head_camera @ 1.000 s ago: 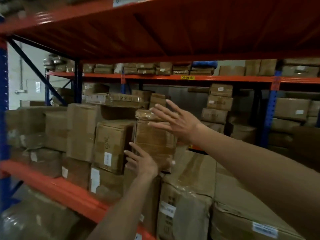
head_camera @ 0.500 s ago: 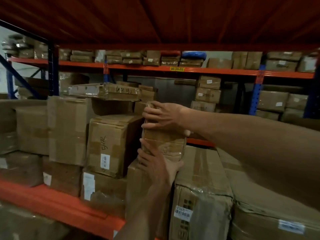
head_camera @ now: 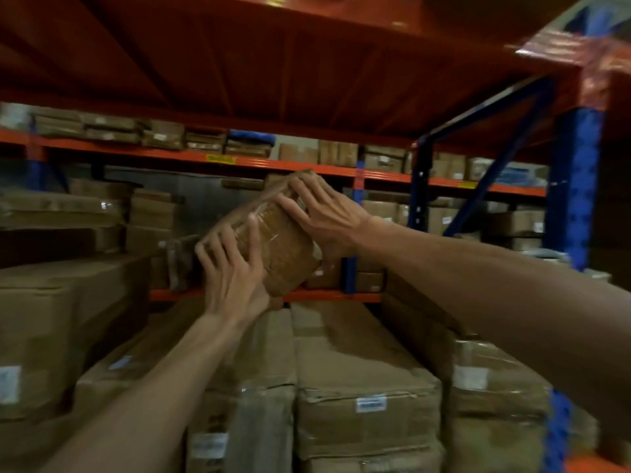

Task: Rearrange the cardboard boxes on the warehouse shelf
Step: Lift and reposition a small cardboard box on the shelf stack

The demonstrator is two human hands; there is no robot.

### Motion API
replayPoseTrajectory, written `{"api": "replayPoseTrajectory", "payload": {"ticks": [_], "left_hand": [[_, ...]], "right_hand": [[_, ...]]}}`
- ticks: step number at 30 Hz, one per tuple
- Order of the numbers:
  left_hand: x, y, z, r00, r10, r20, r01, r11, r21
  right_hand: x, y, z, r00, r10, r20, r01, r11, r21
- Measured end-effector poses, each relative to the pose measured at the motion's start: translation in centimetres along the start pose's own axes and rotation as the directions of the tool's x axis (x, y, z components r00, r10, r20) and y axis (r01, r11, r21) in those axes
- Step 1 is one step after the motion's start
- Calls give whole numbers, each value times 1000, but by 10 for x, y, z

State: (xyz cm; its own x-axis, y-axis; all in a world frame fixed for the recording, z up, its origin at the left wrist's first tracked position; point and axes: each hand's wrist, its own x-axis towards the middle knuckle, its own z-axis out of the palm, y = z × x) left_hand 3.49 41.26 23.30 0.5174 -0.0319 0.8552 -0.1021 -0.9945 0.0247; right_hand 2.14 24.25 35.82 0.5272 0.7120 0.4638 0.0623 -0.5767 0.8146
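A small cardboard box wrapped in clear tape [head_camera: 278,245] hangs tilted in the air above the long boxes on the shelf. My left hand [head_camera: 232,274] grips its lower left end with fingers spread up its face. My right hand [head_camera: 324,218] clasps its upper right end from the side. Under the box lie long brown cartons [head_camera: 348,356], side by side and running away from me. The box's far side is hidden.
A tall carton [head_camera: 58,322] stands at the left. An orange shelf deck [head_camera: 273,63] hangs close overhead. A blue upright [head_camera: 573,186] rises at the right. Behind, another rack [head_camera: 239,162] holds several more boxes.
Both hands closed on the small box and lifted it off the stack. It is now tilted and carried to the right, over the long cartons. The view swung right.
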Motion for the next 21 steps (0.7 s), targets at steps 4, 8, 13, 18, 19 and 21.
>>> {"api": "replayPoseTrajectory", "payload": {"ticks": [4, 8, 13, 18, 19, 21], "left_hand": [[26, 65, -30, 986, 159, -44, -158, 987, 8], [28, 118, -45, 948, 319, 1, -318, 946, 55], [-4, 160, -31, 891, 429, 151, -444, 892, 84], [-54, 167, 8, 897, 370, 243, -386, 922, 18], [-58, 164, 11, 907, 346, 241, -358, 934, 10], [-60, 159, 16, 911, 337, 239, -350, 937, 11]], "right_hand": [[-71, 52, -4, 976, 199, 86, -201, 980, 10], [-139, 66, 4, 919, 359, 162, -376, 922, 92], [-211, 33, 39, 854, 439, 280, -500, 841, 205], [-238, 3, 71, 895, 344, 285, -416, 873, 254], [-234, 0, 74, 905, 330, 268, -396, 884, 247], [-229, -4, 77, 914, 315, 256, -379, 887, 263]]}}
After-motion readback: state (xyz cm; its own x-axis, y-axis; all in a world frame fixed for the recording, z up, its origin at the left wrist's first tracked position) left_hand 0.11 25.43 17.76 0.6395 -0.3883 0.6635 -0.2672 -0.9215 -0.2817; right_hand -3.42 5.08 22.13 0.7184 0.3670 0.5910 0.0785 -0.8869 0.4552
